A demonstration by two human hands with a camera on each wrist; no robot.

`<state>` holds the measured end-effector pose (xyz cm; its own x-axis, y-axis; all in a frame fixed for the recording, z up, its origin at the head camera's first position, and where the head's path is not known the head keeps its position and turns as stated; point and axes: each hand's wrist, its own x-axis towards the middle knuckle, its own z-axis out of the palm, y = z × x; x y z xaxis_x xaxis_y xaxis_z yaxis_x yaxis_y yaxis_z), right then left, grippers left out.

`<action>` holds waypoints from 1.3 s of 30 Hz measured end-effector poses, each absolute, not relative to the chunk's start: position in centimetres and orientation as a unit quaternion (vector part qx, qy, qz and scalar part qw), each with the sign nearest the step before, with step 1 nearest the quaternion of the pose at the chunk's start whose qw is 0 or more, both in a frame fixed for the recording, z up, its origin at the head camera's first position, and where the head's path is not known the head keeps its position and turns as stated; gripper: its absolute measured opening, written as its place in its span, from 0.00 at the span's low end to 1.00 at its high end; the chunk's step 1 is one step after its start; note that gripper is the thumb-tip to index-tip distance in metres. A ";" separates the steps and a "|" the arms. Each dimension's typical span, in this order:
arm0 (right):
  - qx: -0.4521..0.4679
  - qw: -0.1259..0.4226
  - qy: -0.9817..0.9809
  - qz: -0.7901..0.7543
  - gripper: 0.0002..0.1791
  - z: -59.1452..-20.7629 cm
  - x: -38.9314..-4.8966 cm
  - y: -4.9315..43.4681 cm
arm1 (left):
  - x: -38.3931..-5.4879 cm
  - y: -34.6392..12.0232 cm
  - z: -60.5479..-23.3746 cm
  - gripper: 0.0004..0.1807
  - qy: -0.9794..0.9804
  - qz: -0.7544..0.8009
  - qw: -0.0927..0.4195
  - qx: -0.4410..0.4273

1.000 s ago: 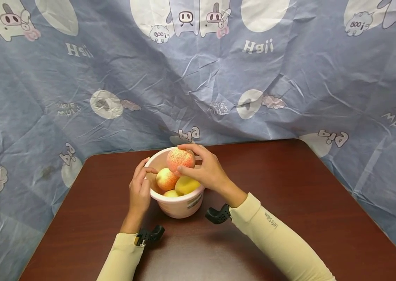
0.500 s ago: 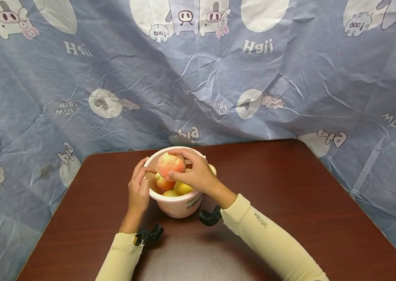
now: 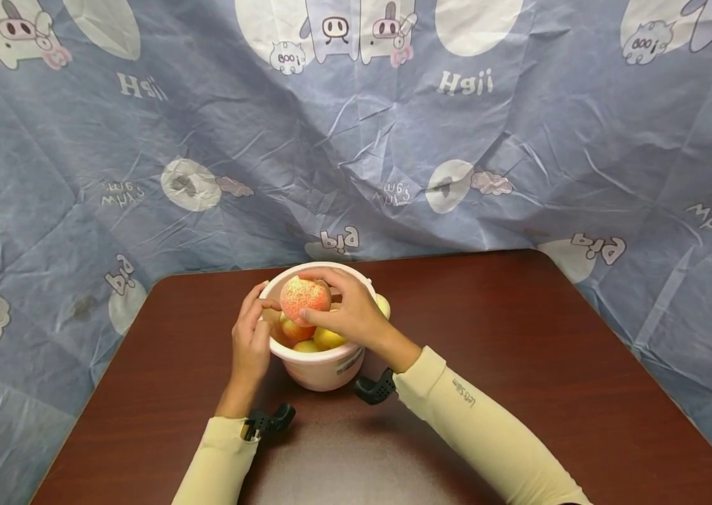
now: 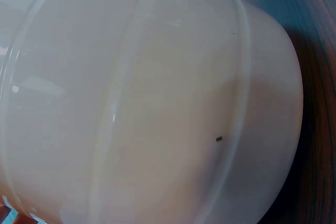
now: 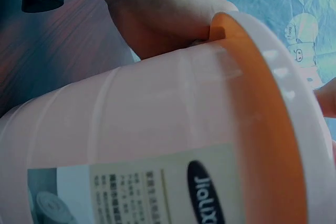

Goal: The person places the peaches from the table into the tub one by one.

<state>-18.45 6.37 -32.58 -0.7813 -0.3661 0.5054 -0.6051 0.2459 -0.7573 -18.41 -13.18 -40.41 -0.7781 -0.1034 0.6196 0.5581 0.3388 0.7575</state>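
My right hand (image 3: 356, 308) holds a red-and-yellow apple (image 3: 300, 298) between thumb and fingers, over the mouth of a pale pink bucket (image 3: 318, 373). On the left, my left hand (image 3: 251, 340) grips the bucket's rim, with a finger bent over the edge. Inside lie another apple (image 3: 292, 330), partly covered by the held one, a yellow fruit (image 3: 328, 339) and a paler yellow fruit (image 3: 306, 346). The bucket wall (image 4: 157, 103) fills the left wrist view. In the right wrist view, the left hand (image 5: 157, 19) is against the rim, above a printed label (image 5: 131, 187).
Just right of the bucket, a pale yellow fruit (image 3: 384, 306) shows partly, behind the right hand. Everything stands on a dark reddish-brown table (image 3: 507, 351). A blue printed cloth (image 3: 356, 140) hangs along the table's back and sides.
The right hand has carried the apple left and slightly down over the bucket, more slowly in the last half second. The pale fruit beside the bucket came into view. My left hand stays put.
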 end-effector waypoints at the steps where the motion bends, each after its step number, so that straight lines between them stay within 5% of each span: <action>1: 0.313 0.114 -0.782 0.527 0.29 -32.6 -18.5 6.4 | -18.4 -13.2 -40.4 0.17 -0.761 -0.556 0.299 -0.149; 39: 0.329 0.099 -0.805 0.484 0.28 -33.0 -18.3 6.7 | -15.3 -12.0 -36.7 0.31 -0.761 -0.579 0.270 -0.116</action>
